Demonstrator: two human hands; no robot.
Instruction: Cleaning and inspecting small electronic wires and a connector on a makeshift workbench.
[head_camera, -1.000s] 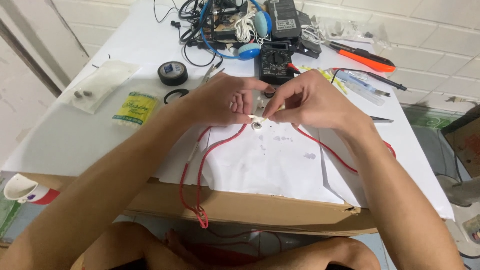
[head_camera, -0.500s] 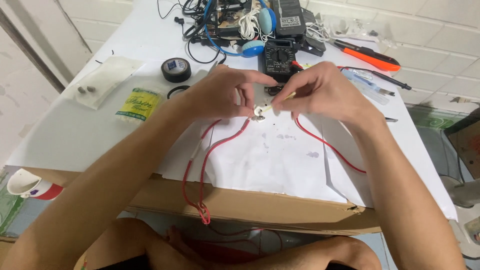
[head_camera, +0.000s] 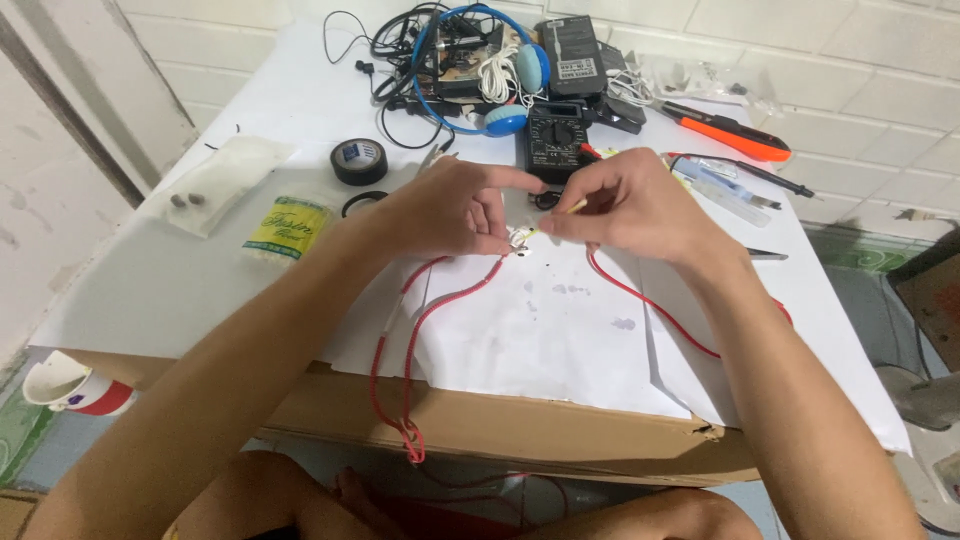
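Left hand (head_camera: 455, 210) pinches a small white electrical part (head_camera: 520, 238) between thumb and fingers, index finger stretched out toward the right. Right hand (head_camera: 625, 205) grips a thin yellowish-handled tool (head_camera: 562, 214), fingers closed round it, tip set at the white part; exact contact too small to tell. The part sits just above the white paper sheet (head_camera: 560, 330), mid-table, between both hands. Red wires (head_camera: 425, 320) run from the part down-left over the paper and hang off the cardboard edge (head_camera: 520, 425); another red wire (head_camera: 650, 300) runs right under the right wrist.

Behind the hands: black multimeter (head_camera: 557, 140), just beyond the fingers. Black electrical tape roll (head_camera: 359, 161) to the left, a thin black ring (head_camera: 362, 203) near it. Yellow-green packet (head_camera: 288, 228) and a clear plastic bag (head_camera: 215, 185) further left. Blue headphones (head_camera: 500, 75) with tangled cables at the far edge, orange-handled tool (head_camera: 728, 132) at right rear. White-and-red cup (head_camera: 68, 385) on the floor at lower left.
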